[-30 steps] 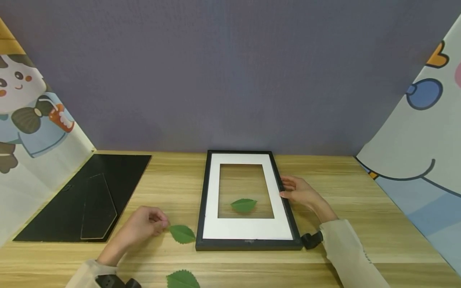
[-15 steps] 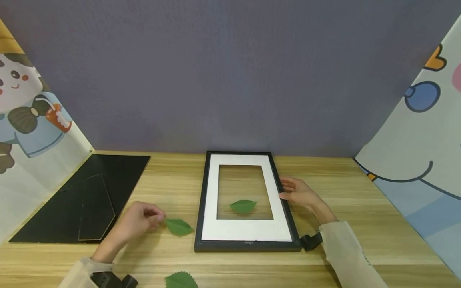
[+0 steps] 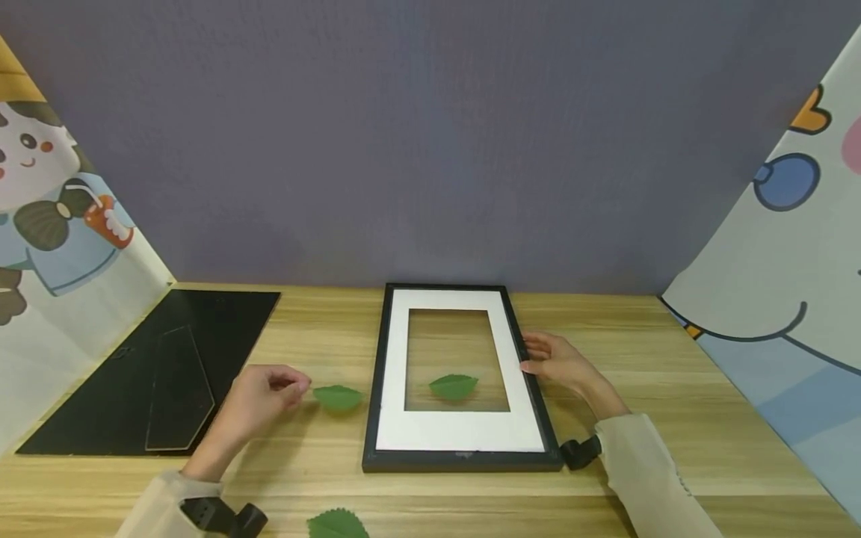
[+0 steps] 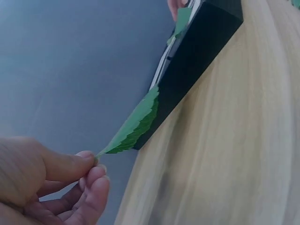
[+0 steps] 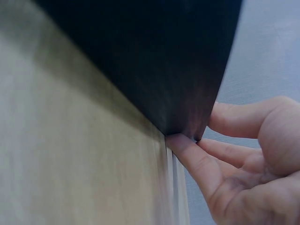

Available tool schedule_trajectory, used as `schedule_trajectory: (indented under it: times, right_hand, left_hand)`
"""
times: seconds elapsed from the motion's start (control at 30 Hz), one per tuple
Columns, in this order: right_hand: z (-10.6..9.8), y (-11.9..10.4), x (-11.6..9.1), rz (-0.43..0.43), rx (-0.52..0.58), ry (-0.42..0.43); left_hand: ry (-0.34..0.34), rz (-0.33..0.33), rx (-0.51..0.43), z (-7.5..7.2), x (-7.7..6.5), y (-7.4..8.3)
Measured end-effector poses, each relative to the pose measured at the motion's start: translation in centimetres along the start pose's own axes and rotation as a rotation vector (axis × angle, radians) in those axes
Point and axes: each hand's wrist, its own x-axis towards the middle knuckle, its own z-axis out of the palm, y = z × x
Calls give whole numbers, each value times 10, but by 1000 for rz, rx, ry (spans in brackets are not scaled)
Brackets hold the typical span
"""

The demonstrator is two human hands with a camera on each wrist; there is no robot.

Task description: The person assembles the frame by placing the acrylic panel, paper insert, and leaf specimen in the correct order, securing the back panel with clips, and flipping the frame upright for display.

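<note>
My left hand (image 3: 258, 396) pinches a green serrated leaf (image 3: 338, 397) by its stem, between thumb and fingers. That leaf (image 4: 133, 123) points at the left side of the black picture frame (image 3: 464, 460), and its tip overlaps the frame's side in the left wrist view. Inside the frame is a white mat with a rectangular opening, where a second leaf (image 3: 454, 386) lies. At the frame's right edge, my right hand (image 3: 563, 362) grips its side. The right wrist view shows the thumb and fingers (image 5: 197, 161) around the dark edge.
On the left of the wooden table (image 3: 625, 321) lies a black backing board (image 3: 114, 396) with a stand flap. A third leaf (image 3: 338, 524) rests at the near edge of the view. A grey panel (image 3: 430, 142) rises behind, between cartoon-printed side walls.
My left hand has risen a little and moved away from me, lifting the pinched leaf with it. The right hand and the picture frame have stayed in place.
</note>
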Motion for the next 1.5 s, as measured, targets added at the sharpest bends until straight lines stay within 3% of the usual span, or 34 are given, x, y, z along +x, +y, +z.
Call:
schedule_trajectory:
  times: [0.33,0.63,0.9,1.5]
  right_hand:
    - [-1,0,0,1,-8,1]
    - [0,-1,-1,-10,-3,-4]
    - [-1,0,-1,-24,1,-13]
    - [0,0,1,-22,7,-3]
  left_hand:
    - [72,22,-53,10,7,6]
    - [88,14,-100,19,13,19]
    - [113,55,-99,29,20,27]
    - [133,3,-272,53,45,43]
